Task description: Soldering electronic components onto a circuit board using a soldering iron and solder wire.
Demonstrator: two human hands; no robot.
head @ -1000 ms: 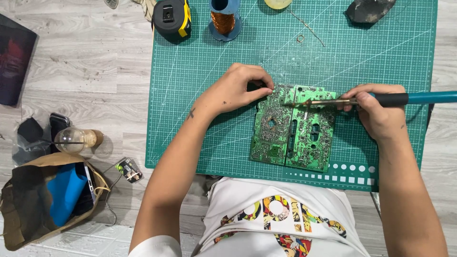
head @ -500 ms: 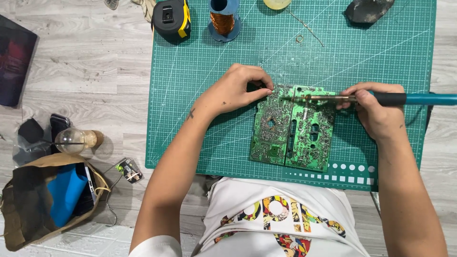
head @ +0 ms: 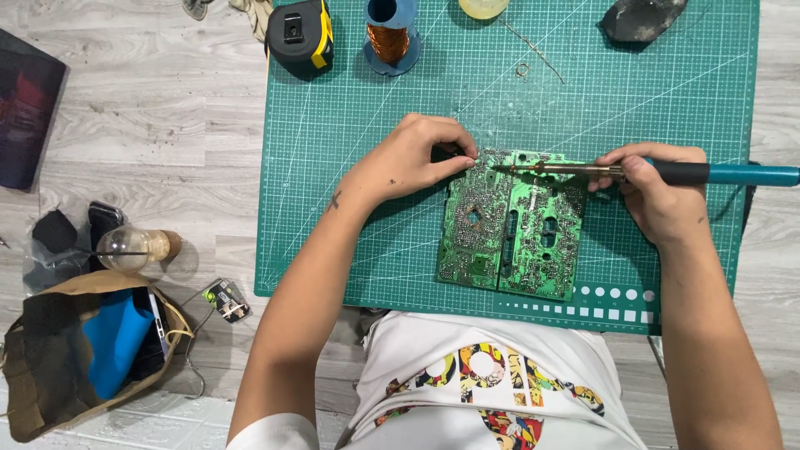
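Grey wood-plank floor (head: 125, 117) carries a green cutting mat (head: 350, 167) with a white grid; the person sits at its near edge, looking straight down.

Green circuit board (head: 510, 225) lies flat on the mat, solder side up, slightly skewed, near the mat's lower middle.

Left hand (head: 412, 158) rests at the board's upper left corner, fingers curled together, fingertips (head: 467, 158) pinched close at the board edge. What they pinch is too small to tell.

Right hand (head: 658, 196) is closed around a soldering iron (head: 633, 172) with a dark grip and teal handle. It lies nearly level, and the handle runs off the right edge of the frame. The metal tip points left and sits over the board's top edge, just beside the left fingertips; contact with the board can't be confirmed.

Along the mat's far edge: black-and-yellow tape measure (head: 300, 37), spool of copper wire (head: 390, 37) on a blue bobbin, dark lump (head: 642, 18) at the upper right, thin stray wire (head: 533, 50).

Off the mat on the left: clear glass bulb (head: 125, 247), brown paper bag (head: 58, 367) with blue and black material inside, small module with leads (head: 227, 300), dark flat object (head: 25, 121) at the frame edge.
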